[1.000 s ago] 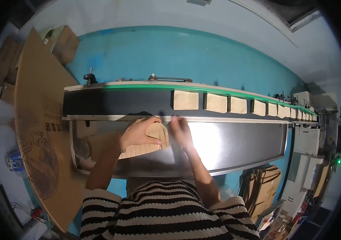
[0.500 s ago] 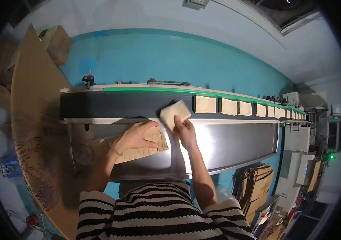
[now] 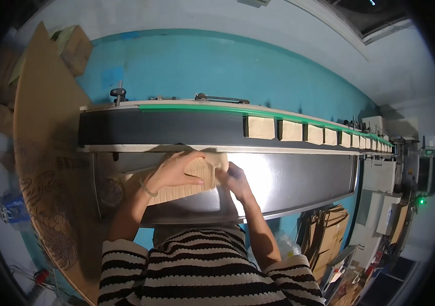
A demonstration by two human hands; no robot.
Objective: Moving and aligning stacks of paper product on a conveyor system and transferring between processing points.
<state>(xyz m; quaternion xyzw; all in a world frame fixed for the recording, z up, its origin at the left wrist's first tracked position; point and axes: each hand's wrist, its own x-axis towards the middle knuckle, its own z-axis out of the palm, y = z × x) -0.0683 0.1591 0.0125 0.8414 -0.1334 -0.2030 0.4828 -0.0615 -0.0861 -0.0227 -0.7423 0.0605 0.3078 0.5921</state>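
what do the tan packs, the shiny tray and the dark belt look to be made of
Tan packs: probably paper, matte, judging by the dull surface and fine layered lines at the right end.
Shiny tray: metal, likely steel, smooth and glossy; it throws back a bright glare.
Dark belt: perhaps rubber or plastic, flat and dull, without such glare.
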